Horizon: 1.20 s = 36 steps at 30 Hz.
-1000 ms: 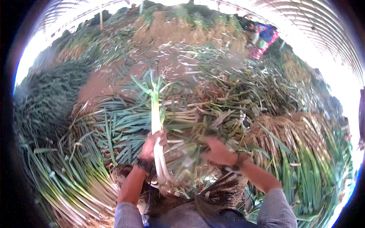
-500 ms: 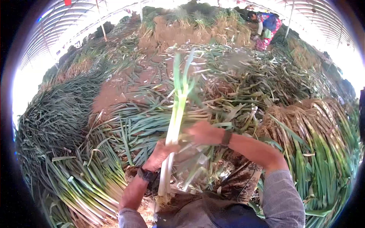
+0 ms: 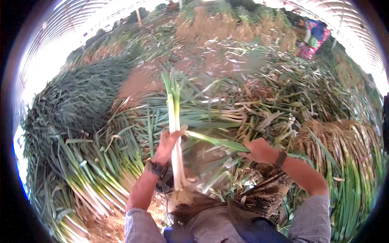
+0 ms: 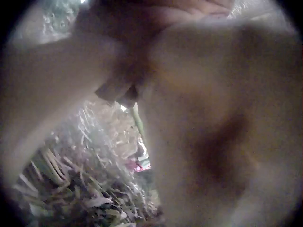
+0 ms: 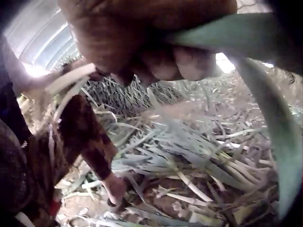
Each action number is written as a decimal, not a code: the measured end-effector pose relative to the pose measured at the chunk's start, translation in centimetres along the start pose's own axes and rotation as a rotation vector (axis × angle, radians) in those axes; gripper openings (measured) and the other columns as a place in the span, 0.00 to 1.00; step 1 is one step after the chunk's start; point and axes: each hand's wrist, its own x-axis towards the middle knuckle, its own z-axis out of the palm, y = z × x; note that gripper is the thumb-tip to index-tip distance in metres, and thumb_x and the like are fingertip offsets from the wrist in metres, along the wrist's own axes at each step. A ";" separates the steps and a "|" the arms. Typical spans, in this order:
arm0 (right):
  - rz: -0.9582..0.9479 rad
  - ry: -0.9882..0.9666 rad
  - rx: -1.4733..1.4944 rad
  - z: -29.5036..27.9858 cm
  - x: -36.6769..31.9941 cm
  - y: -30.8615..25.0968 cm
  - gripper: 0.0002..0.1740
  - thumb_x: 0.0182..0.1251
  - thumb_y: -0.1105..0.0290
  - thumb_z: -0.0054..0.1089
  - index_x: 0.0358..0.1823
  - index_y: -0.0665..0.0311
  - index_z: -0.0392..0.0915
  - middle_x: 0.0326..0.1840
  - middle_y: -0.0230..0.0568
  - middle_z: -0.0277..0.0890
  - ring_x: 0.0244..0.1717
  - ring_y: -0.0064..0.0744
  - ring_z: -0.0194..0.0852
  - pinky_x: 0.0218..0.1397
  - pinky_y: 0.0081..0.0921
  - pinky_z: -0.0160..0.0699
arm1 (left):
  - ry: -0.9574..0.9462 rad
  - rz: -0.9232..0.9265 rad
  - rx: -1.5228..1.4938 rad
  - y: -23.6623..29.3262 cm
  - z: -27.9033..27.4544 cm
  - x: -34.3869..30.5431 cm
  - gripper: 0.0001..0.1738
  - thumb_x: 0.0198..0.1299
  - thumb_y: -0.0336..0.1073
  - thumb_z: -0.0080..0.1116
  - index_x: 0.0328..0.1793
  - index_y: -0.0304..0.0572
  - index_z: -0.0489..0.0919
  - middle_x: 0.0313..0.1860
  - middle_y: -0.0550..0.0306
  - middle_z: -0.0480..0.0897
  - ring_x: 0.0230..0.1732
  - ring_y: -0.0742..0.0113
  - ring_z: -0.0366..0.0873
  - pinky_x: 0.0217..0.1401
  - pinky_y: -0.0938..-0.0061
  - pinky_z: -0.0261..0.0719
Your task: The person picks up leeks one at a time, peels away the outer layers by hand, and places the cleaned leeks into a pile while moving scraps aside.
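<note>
Upright before the person's lap, long green onions [image 3: 175, 115] with white shanks and shaggy roots are gripped mid-shank by the left hand [image 3: 163, 149]. The right hand [image 3: 262, 152] holds a green leaf [image 3: 216, 141], which stretches sideways from beside the left hand's fingertips. Seen from the right wrist, curled fingers [image 5: 177, 64] close on this leaf [image 5: 270, 90], whose free end hangs down past the hand. Large blurred pale shapes fill most of the left wrist view, below the hand [image 4: 189, 12].
Green onions lie in rows at the left [image 3: 101, 178], and a root-topped bundle [image 3: 344, 162] is on the right. Loose leaves [image 3: 279, 93] cover the ground ahead, around bare soil [image 3: 139, 81]. Another person [image 3: 315, 38] bends over at the far right.
The right hand moved from the left, beside the onions, out to the right, and a leaf now stretches from it toward the left hand. The left hand keeps its grip on the onions.
</note>
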 end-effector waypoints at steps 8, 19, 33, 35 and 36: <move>0.390 0.121 -0.387 -3.9 -3.8 15.7 0.19 0.70 0.59 0.52 0.56 0.62 0.69 0.44 0.39 0.66 0.43 0.39 0.65 0.47 0.37 0.70 | 0.339 0.071 -0.129 3.9 -14.7 0.4 0.15 0.56 0.39 0.62 0.36 0.31 0.79 0.24 0.51 0.81 0.20 0.65 0.80 0.15 0.71 0.78; 1.001 0.040 0.011 5.2 -2.8 22.7 0.42 0.69 0.51 0.56 0.76 0.63 0.49 0.78 0.52 0.46 0.76 0.54 0.47 0.74 0.50 0.59 | 1.157 0.167 0.562 3.6 -43.0 -19.2 0.12 0.59 0.38 0.58 0.28 0.38 0.80 0.20 0.58 0.79 0.20 0.66 0.77 0.23 0.70 0.76; 0.449 -0.212 0.096 9.9 11.2 15.9 0.19 0.64 0.63 0.58 0.51 0.70 0.76 0.43 0.56 0.79 0.46 0.52 0.78 0.49 0.49 0.75 | 0.818 0.083 -0.087 -8.3 -25.1 -9.2 0.27 0.61 0.45 0.62 0.61 0.35 0.74 0.51 0.52 0.81 0.53 0.60 0.79 0.54 0.63 0.79; 0.330 -0.138 0.091 12.2 12.9 16.4 0.19 0.61 0.64 0.59 0.51 0.67 0.77 0.44 0.56 0.79 0.48 0.54 0.77 0.51 0.46 0.76 | 0.607 0.071 -0.200 -0.7 -14.2 -4.0 0.23 0.65 0.46 0.54 0.59 0.38 0.75 0.52 0.50 0.80 0.52 0.60 0.79 0.53 0.59 0.81; 0.455 -0.228 0.089 12.9 14.3 16.5 0.19 0.59 0.64 0.60 0.50 0.66 0.77 0.46 0.56 0.79 0.49 0.54 0.77 0.53 0.46 0.75 | 0.482 0.072 -0.280 0.3 -10.9 -2.0 0.19 0.66 0.43 0.52 0.57 0.40 0.76 0.51 0.51 0.81 0.50 0.61 0.79 0.53 0.59 0.81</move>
